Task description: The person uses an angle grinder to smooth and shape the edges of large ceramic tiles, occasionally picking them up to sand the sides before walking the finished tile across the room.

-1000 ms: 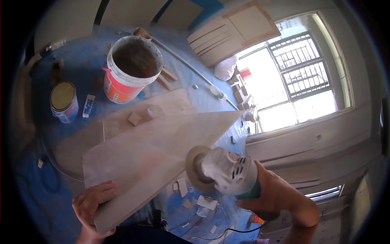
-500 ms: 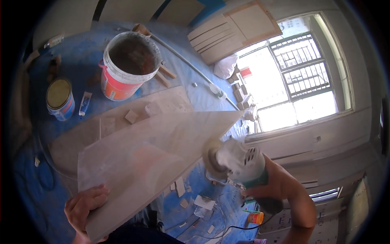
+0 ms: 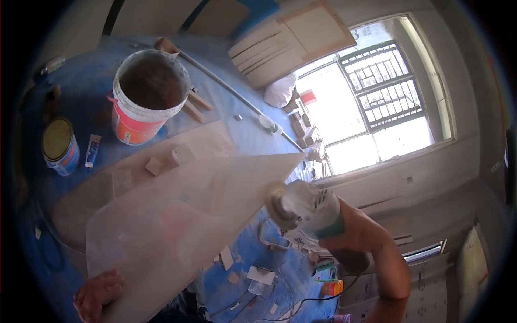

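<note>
A large pale flat panel (image 3: 188, 226), shaped like a tile or slab, slants across the lower middle. My left hand (image 3: 98, 293) grips its near left edge, fingers on the upper face and thumb hidden beneath. In my right hand (image 3: 344, 231) is an angle grinder (image 3: 312, 207) with a white head and a green body. Its blurred round disc (image 3: 277, 203) sits at the panel's right edge; whether it touches cannot be made out. Dusty haze hangs over the panel, whose glossy face shows a faint reddish reflection.
A dusty bucket (image 3: 142, 126), a paint can (image 3: 60, 156) and a tube (image 3: 92, 152) stand or lie on blue sheeting. Beyond is a long pole (image 3: 226, 89). Offcuts (image 3: 226, 258), a dark cord (image 3: 318, 299) and an orange tub (image 3: 332, 288) lie at lower right. A bright window (image 3: 344, 102) is beyond.
The whole view has shifted, so things appear further left. The panel and grinder stay close together, and more haze veils the panel. Both hands keep their hold.
</note>
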`<state>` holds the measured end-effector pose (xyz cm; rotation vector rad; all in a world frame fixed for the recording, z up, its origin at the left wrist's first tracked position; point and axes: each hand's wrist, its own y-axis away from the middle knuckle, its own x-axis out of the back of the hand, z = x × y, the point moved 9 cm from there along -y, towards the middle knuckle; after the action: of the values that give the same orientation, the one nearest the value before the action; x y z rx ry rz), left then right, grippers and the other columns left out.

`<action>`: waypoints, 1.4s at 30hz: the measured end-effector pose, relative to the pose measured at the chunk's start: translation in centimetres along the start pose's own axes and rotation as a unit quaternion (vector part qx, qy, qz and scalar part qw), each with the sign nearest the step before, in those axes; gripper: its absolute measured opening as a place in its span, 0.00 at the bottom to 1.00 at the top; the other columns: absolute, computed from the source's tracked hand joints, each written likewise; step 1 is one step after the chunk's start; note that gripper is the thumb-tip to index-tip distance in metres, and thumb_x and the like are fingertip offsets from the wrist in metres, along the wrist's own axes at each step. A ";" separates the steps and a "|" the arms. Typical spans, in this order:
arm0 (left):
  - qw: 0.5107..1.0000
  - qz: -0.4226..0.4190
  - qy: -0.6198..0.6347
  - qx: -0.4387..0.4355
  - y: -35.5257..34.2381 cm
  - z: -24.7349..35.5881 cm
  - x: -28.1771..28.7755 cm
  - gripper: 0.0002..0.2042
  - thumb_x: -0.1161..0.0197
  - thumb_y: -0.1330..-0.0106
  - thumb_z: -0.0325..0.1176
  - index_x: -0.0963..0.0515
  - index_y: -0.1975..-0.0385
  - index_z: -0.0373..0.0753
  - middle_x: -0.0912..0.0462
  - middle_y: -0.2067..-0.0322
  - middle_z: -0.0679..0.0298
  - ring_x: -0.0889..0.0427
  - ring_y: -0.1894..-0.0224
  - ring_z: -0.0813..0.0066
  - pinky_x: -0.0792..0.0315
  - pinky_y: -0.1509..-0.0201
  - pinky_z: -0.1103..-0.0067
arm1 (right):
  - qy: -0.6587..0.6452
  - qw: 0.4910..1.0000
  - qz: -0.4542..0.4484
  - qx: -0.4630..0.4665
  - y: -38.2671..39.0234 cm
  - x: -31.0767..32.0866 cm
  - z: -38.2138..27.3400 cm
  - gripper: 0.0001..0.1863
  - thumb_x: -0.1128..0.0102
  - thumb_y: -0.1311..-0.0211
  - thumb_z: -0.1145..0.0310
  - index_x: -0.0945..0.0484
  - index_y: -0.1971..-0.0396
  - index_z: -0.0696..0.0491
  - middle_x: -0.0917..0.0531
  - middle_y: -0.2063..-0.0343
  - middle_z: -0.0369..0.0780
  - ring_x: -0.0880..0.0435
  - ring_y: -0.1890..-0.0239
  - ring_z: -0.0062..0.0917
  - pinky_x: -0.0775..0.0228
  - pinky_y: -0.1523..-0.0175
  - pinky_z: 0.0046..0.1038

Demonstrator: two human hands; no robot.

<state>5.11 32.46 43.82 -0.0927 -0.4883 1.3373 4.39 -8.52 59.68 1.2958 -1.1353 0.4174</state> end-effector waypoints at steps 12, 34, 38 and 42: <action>1.000 -0.006 0.016 -0.003 0.0 -0.2 -0.1 0.36 0.48 0.33 0.67 0.19 0.61 0.30 0.14 0.63 0.46 0.12 0.58 0.48 0.18 0.54 0.63 | -0.093 0.991 0.031 -0.086 -4.8 3.4 7.9 0.38 0.26 0.58 0.73 0.31 0.42 0.58 0.17 0.60 0.40 0.17 0.60 0.26 0.22 0.53 0.30; 0.997 -0.020 -0.030 -0.073 1.1 -1.0 -0.8 0.32 0.47 0.33 0.65 0.25 0.59 0.34 0.15 0.64 0.48 0.13 0.62 0.54 0.16 0.56 0.64 | -0.001 1.000 0.022 -0.017 -4.0 3.1 6.5 0.45 0.23 0.60 0.68 0.33 0.37 0.56 0.19 0.49 0.44 0.20 0.46 0.34 0.29 0.40 0.33; 1.000 -0.008 0.013 0.000 0.0 -0.5 -0.9 0.37 0.50 0.33 0.68 0.22 0.61 0.30 0.15 0.64 0.43 0.13 0.61 0.46 0.16 0.56 0.59 | -0.112 0.989 0.045 -0.090 -5.6 4.5 10.3 0.35 0.27 0.57 0.72 0.27 0.43 0.57 0.17 0.56 0.39 0.19 0.53 0.28 0.25 0.46 0.30; 1.000 0.004 0.019 -0.013 0.8 -1.7 0.0 0.38 0.50 0.33 0.69 0.22 0.61 0.29 0.15 0.65 0.43 0.13 0.61 0.46 0.16 0.56 0.59 | -0.147 0.983 0.059 -0.091 -6.8 6.1 12.8 0.29 0.29 0.55 0.75 0.25 0.48 0.58 0.17 0.60 0.39 0.17 0.58 0.26 0.24 0.50 0.29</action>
<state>5.03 33.05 42.02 -0.1424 -0.4733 1.3356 7.08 -24.04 59.42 1.1574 -1.4690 0.2049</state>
